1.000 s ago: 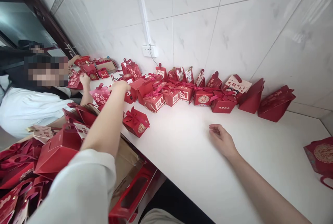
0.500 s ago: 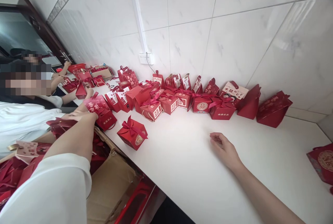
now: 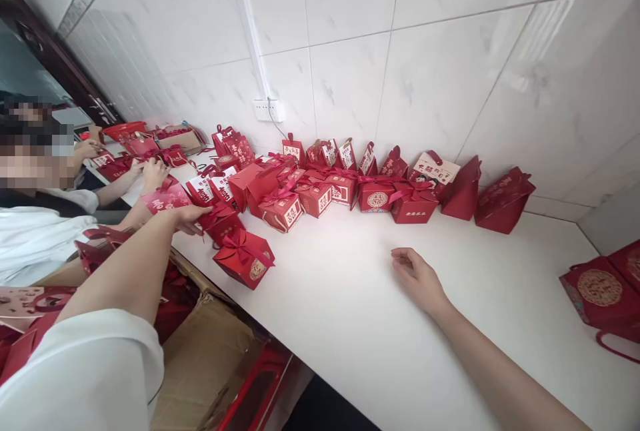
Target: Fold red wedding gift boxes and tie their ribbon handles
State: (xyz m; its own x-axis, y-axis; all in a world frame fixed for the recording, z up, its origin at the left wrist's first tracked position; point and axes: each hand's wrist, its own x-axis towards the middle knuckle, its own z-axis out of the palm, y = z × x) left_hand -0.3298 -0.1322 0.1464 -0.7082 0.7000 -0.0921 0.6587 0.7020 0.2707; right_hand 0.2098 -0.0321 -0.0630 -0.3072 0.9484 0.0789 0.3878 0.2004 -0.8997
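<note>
My left hand, at the end of the white-sleeved arm, grips the left side of a small red gift box; part of its fingers is hidden against the box. Right beside that box stands a red gift box with a ribbon bow and a round gold emblem, tilted in view. My right hand rests on the white table, fingers loosely bent and apart from the thumb, with nothing in it. Behind it runs a row of red gift boxes.
Under my left arm is an open cardboard carton with red boxes in it. More red boxes stand at the right edge. A co-worker's hands handle red packaging at left. A tiled wall with a socket strip bounds the table.
My left hand has moved right, and the small red box with it, up against the bow-tied box. My right hand stays on the table. The view has turned slightly right.
</note>
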